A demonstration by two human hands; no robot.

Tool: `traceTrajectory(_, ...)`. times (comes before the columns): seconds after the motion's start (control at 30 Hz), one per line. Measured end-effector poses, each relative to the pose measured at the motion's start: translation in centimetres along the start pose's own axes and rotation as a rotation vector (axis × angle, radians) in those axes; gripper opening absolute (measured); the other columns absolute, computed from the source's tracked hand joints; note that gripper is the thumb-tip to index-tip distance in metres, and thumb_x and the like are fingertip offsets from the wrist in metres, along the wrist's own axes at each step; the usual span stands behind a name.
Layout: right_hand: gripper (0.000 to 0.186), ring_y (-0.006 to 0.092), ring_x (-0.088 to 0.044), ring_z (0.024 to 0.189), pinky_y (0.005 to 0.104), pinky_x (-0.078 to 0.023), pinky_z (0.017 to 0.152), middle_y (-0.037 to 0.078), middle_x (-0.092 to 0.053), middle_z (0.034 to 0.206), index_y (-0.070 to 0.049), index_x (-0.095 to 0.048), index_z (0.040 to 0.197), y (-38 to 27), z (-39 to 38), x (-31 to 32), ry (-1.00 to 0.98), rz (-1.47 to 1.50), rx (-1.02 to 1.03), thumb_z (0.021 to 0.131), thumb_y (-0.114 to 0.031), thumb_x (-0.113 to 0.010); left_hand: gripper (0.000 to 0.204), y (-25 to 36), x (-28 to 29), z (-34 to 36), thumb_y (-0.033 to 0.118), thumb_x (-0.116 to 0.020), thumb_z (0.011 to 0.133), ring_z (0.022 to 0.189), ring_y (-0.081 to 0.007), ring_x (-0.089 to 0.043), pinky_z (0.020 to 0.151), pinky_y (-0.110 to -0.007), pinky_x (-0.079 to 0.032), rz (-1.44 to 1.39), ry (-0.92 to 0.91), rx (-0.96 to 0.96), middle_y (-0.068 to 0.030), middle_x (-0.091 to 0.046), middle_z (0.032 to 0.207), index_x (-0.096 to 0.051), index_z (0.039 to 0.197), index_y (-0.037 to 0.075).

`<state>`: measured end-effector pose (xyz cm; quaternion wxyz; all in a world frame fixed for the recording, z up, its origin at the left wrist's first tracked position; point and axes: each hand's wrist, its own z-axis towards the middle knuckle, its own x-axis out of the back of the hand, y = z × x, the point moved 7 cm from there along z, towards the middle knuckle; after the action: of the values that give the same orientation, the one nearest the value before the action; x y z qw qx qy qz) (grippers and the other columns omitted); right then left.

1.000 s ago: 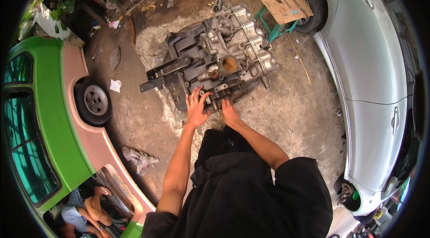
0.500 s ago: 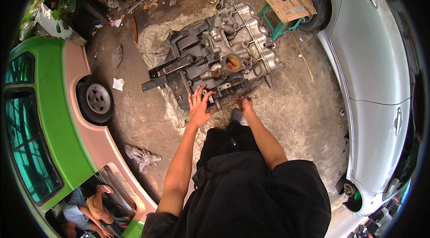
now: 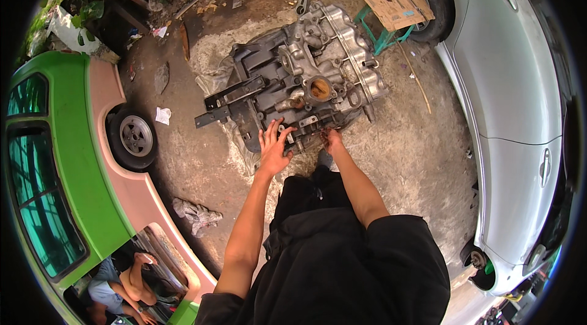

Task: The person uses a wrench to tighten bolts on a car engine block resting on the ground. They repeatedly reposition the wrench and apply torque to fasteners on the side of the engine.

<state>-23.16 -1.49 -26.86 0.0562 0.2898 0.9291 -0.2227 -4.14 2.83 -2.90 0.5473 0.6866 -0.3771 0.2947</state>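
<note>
Barely shifted, left hand lies spread on engine block; right hand grip unclear.

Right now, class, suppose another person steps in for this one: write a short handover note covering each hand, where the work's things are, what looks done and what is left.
Left hand: open, fingers spread, palm pressed on the near edge of the engine block.
Right hand: at the block's near lower edge; whether it grips anything is hidden.
The block lies on a grey sheet on the dirt ground, between the green and pink car and the silver car. A green stool with cardboard on top stands behind it.
Done: the block is out and laid down, its openings exposed.
Left: no tool shows in either hand; the work at the near edge looks unfinished.
</note>
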Motion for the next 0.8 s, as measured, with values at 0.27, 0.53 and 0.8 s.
traceTrajectory(0.27, 0.011, 0.0203, -0.061, 0.061, 0.0315, -0.051, 0.052, 0.011, -0.065, 0.080, -0.002, -0.057, 0.099, 0.5, 1.5, 0.8, -0.033, 0.035, -0.086, 0.100, -0.009, -0.049, 0.075, 0.1, 0.1, -0.2, 0.008, -0.076, 0.071, 0.152, -0.0286, -0.009, 0.121, -0.056, -0.003, -0.019, 0.009, -0.008, -0.0048, -0.021, 0.160, -0.046, 0.137, 0.028)
traceTrajectory(0.53, 0.028, 0.0245, -0.064, 0.065, 0.0351, -0.055, 0.053, 0.014, -0.065, 0.085, 0.004, -0.050, 0.123, -0.8, 2.2, 0.9, 0.068, -0.126, 0.012, 0.098, -0.010, -0.050, 0.074, 0.0, -0.1, -0.1, 0.012, -0.075, 0.072, 0.152, -0.0295, -0.008, 0.121, -0.056, -0.001, -0.018, -0.004, -0.014, -0.0061, -0.020, 0.160, -0.046, 0.138, 0.027)
traceTrajectory(0.8, 0.040, 0.0351, -0.068, 0.094, 0.0453, -0.053, 0.076, 0.022, -0.067, 0.101, 0.002, -0.052, 0.122, -0.6, -1.0, 0.0, 0.173, -0.352, 0.502, 0.087, -0.013, -0.064, 0.074, 0.4, 0.1, -0.1, 0.013, -0.075, 0.071, 0.152, -0.0312, -0.007, 0.120, -0.056, 0.001, -0.021, -0.004, -0.041, -0.0087, -0.020, 0.160, -0.045, 0.137, 0.026)
